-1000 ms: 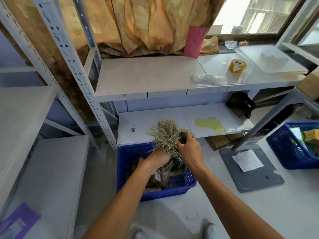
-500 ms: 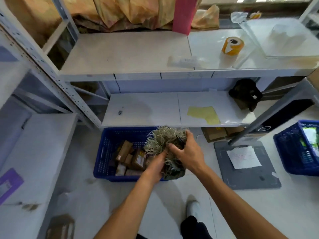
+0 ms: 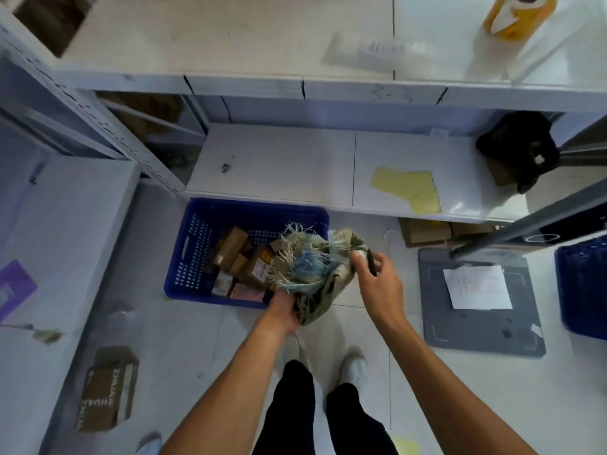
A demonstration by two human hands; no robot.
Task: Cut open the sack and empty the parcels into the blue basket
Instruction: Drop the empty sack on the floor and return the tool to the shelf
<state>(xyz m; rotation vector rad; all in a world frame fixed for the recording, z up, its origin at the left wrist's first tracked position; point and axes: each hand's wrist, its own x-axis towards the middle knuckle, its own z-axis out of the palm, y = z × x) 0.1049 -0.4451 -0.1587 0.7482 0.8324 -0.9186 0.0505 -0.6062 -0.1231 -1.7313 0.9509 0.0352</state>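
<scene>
**Crumpled sack over the basket's corner**

My left hand grips the bunched, frayed sack from below, at the near right corner of the blue basket. My right hand pinches the sack's right edge while holding a thin dark tool. Brown parcels lie inside the basket on the floor.

Both forearms are bare from the bottom edge of the view to the wrists, with no sleeve showing on either. The left hand and the right hand are bare too, with no glove, ring or watch visible. Below them the legs are in plain black trousers, two dark, narrow shapes side by side. The feet wear pale, whitish shoes, blurred, so laces or markings cannot be made out.
</scene>
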